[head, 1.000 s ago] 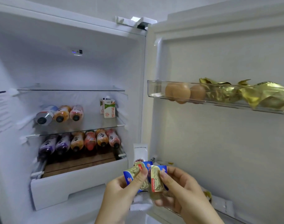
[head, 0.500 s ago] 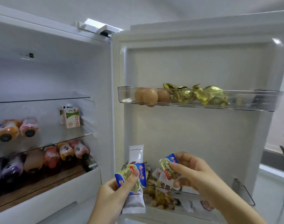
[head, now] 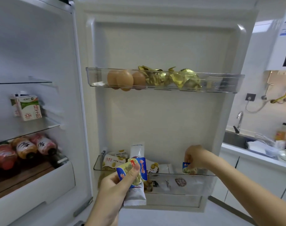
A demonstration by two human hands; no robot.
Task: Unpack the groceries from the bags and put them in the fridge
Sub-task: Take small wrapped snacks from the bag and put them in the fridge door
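Butter portions are split between the hands in the head view. The right hand (head: 194,156) pinches one small blue butter pack (head: 188,168) at the right end of the lower door bin (head: 204,181), just above its rim. The left hand (head: 117,183) grips more butter packs (head: 132,170) and a white pouch (head: 135,193) just before the bin's left part. Pouch labels and the items behind the bin's clear wall are blurred.

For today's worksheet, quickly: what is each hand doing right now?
Left hand: holding butter packets and a white sachet.
Right hand: pinching one butter packet at the lower door shelf.
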